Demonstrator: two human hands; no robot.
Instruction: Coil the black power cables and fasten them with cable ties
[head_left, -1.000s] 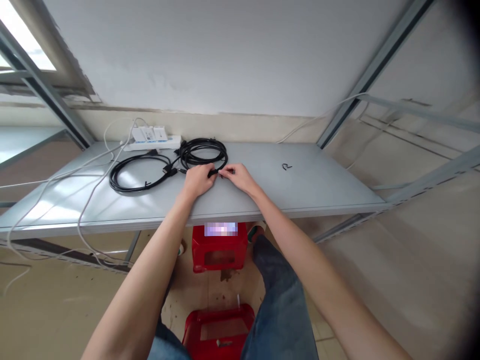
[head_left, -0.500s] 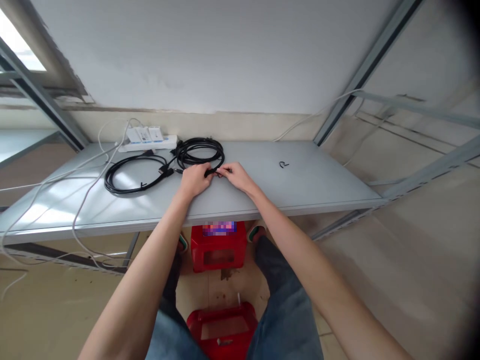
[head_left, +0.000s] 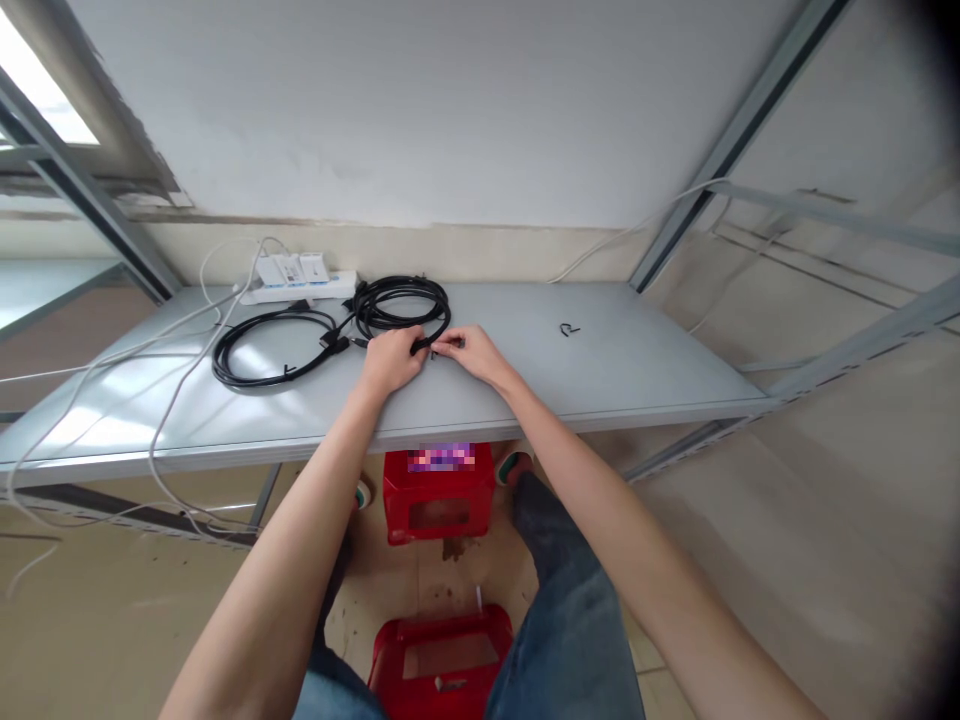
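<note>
A coiled black cable (head_left: 442, 300) lies on the grey shelf, its near side under my hands. My left hand (head_left: 394, 358) is closed around the near part of this coil. Beside it, my right hand (head_left: 472, 352) pinches thumb and forefinger together at the coil's near right edge; what sits between those fingertips is too small to make out. A short dark tie end shows just below the coil between my hands. To the left rests a second coiled black cable (head_left: 251, 382) with a small tie on it. Cable plugs (head_left: 330, 341) lie between the two coils.
A white power strip (head_left: 337, 285) with chargers stands against the wall. White cords (head_left: 176, 385) hang over the shelf's left front edge. Small black ties (head_left: 570, 329) lie to the right on the grey shelf (head_left: 637, 370). Red stools (head_left: 439, 500) stand below.
My right fingertips have shifted very slightly at the coil's edge, and a tie end now shows beneath it. My left hand keeps its hold.
</note>
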